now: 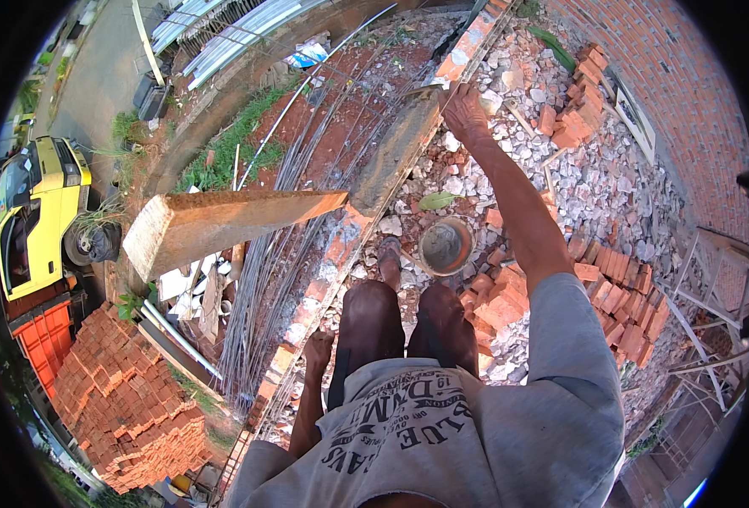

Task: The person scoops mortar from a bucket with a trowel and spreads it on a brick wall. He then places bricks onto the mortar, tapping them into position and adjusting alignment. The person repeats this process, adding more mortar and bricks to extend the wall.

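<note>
Apparently, a trowel [424,90] juts left from the right hand [464,112].

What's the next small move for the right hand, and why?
Probably draw the trowel toward the body along the mortar: the right hand holds it at the strip's far end, and the wall top nearer the knees lacks that layer.

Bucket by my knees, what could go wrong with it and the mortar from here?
The bucket sits among loose, uneven rubble, so a bump could tip it. The mortar spread along the narrow wall might slide off an edge under the trowel in your right hand.
</note>
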A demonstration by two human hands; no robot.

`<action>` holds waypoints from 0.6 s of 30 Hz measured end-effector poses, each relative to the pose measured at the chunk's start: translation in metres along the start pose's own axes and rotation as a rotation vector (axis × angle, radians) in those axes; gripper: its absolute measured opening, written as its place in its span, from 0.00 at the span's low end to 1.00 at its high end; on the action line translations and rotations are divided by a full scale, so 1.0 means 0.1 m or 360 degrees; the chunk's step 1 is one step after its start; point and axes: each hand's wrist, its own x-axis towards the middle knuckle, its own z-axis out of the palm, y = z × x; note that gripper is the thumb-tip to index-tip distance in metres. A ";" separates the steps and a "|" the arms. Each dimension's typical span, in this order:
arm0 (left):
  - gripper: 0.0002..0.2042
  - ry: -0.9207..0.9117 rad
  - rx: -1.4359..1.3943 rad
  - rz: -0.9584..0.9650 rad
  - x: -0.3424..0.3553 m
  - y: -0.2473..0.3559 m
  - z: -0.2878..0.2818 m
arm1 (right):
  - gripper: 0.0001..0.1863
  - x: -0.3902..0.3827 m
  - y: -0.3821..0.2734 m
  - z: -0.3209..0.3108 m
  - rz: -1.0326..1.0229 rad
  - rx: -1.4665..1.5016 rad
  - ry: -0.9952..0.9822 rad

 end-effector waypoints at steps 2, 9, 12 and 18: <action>0.26 0.0015 0.0134 -0.0152 -0.01 -0.12 0.06 | 0.08 -0.04 -0.09 -0.06 -0.0120 0.0024 0.0030; 0.28 0.0185 0.0172 0.0365 0.09 -0.26 0.24 | 0.07 -0.45 -0.54 -0.37 -0.0538 0.0159 0.0121; 0.27 0.0087 0.0049 0.0006 0.13 -0.13 0.20 | 0.07 -0.66 -0.70 -0.42 -0.0615 0.0247 0.0072; 0.29 0.0282 0.0058 0.0331 0.13 0.06 0.17 | 0.12 -1.10 -0.73 -0.41 -0.0380 0.0619 0.0070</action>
